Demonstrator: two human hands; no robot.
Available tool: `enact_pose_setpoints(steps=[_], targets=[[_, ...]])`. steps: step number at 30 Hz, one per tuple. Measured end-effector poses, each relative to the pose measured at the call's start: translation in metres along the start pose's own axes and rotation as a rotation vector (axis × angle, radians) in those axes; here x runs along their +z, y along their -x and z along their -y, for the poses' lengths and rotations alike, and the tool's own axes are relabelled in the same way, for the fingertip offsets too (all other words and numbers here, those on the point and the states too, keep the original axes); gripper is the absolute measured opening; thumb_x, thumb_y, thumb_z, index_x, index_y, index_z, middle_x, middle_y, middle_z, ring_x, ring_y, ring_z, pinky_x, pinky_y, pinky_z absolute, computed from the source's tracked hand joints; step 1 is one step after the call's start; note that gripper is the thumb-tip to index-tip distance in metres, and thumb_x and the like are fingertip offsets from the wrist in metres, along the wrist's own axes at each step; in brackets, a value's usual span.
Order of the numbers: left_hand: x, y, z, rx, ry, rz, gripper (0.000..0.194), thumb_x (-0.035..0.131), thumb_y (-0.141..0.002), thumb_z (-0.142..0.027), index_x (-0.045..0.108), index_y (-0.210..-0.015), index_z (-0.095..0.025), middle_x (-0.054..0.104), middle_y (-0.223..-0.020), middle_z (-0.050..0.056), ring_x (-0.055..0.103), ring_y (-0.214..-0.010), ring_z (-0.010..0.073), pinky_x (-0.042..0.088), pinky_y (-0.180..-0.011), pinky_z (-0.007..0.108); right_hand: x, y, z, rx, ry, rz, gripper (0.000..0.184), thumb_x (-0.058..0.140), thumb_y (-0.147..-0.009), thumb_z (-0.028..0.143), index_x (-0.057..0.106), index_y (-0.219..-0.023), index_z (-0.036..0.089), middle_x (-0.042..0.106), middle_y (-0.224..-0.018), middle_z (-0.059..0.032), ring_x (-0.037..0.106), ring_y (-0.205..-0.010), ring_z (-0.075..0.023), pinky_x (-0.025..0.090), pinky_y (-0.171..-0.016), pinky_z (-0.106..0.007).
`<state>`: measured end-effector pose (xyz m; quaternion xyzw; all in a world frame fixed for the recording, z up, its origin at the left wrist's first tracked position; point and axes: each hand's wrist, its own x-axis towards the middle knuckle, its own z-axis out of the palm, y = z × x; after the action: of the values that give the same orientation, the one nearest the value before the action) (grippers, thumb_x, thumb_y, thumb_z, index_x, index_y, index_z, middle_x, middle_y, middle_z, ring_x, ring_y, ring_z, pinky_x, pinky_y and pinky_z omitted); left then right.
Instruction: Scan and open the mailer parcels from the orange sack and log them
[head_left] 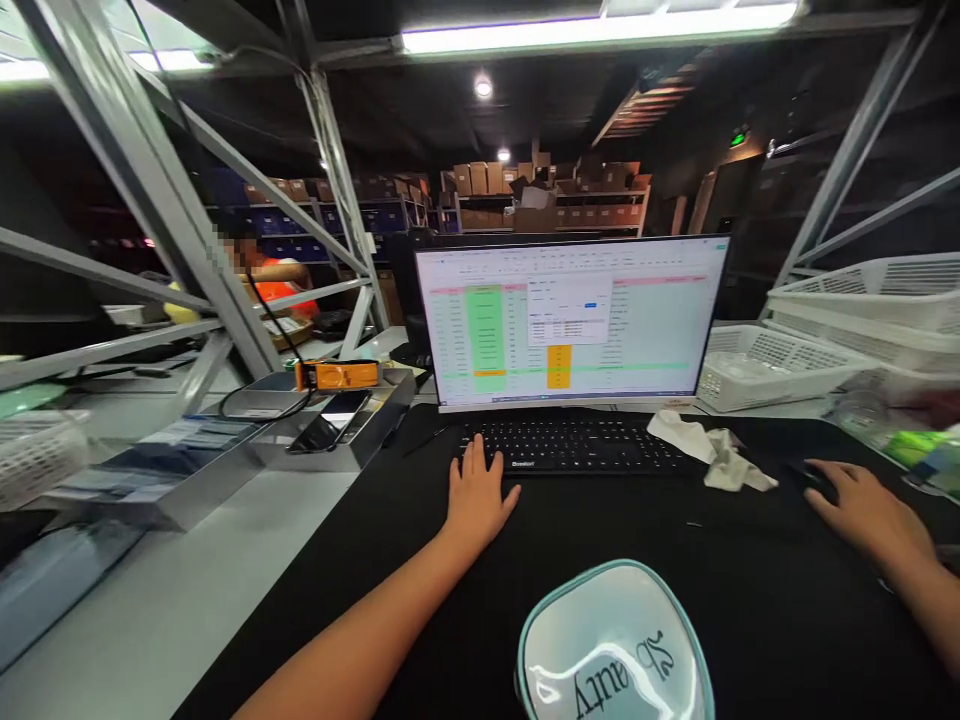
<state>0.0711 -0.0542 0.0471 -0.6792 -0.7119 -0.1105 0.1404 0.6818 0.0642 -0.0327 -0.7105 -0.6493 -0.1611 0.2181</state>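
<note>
The right hand (870, 510) curls loosely over the black mouse (822, 482) on the dark mat (600, 525); the left hand (478, 497), spread wide, touches the left end of the keyboard (581, 440).

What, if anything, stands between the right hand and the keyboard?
Crumpled white tissue or cloth lies between them, at the right end of the keyboard; the right hand is on the dark mouse.
</note>
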Motion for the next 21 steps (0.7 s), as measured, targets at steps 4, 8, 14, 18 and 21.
enact_pose_setpoints(steps=[4,8,14,18,21], targets=[[0.001,-0.001,0.001,0.021,-0.039,0.001,0.055,0.052,-0.096,-0.042,0.055,-0.143,-0.014,0.036,-0.159,0.025,0.041,-0.143,0.0378,0.035,-0.114,0.055,-0.006,0.004,0.002,0.015,0.04,0.03,0.054,0.039,-0.093,0.051,0.058,-0.136,0.023,0.053,-0.133,-0.0151,0.06,-0.107,-0.0326,0.05,-0.09,-0.046],[0.002,-0.003,0.003,0.048,-0.068,0.0,0.054,0.051,-0.097,-0.04,0.055,-0.143,-0.013,0.04,-0.157,0.026,0.044,-0.141,0.0372,0.038,-0.112,0.054,-0.009,0.006,0.007,0.028,0.047,0.023,0.051,0.042,-0.094,0.047,0.057,-0.137,0.024,0.052,-0.134,-0.0115,0.058,-0.11,-0.0297,0.049,-0.097,-0.043],[0.004,-0.005,0.004,0.055,-0.107,0.002,0.053,0.05,-0.097,-0.038,0.054,-0.144,-0.013,0.043,-0.155,0.024,0.046,-0.139,0.0357,0.039,-0.111,0.052,-0.018,0.008,0.016,0.06,0.048,-0.003,0.047,0.044,-0.093,0.042,0.06,-0.133,0.024,0.052,-0.133,-0.0104,0.058,-0.111,-0.0294,0.049,-0.099,-0.045],[0.004,-0.005,0.003,0.063,-0.123,-0.002,0.052,0.048,-0.097,-0.036,0.054,-0.144,-0.013,0.045,-0.154,0.024,0.046,-0.139,0.0351,0.04,-0.111,0.052,-0.023,0.01,0.021,0.06,0.043,-0.008,0.046,0.045,-0.092,0.04,0.061,-0.133,0.024,0.053,-0.133,-0.01,0.058,-0.11,-0.029,0.05,-0.098,-0.044],[0.003,-0.004,0.003,0.064,-0.13,-0.008,0.052,0.047,-0.098,-0.036,0.054,-0.143,-0.013,0.045,-0.154,0.023,0.046,-0.139,0.0345,0.04,-0.111,0.051,-0.023,0.01,0.022,0.064,0.038,-0.013,0.046,0.046,-0.092,0.039,0.061,-0.132,0.024,0.052,-0.133,-0.0106,0.058,-0.11,-0.0297,0.05,-0.098,-0.044]])
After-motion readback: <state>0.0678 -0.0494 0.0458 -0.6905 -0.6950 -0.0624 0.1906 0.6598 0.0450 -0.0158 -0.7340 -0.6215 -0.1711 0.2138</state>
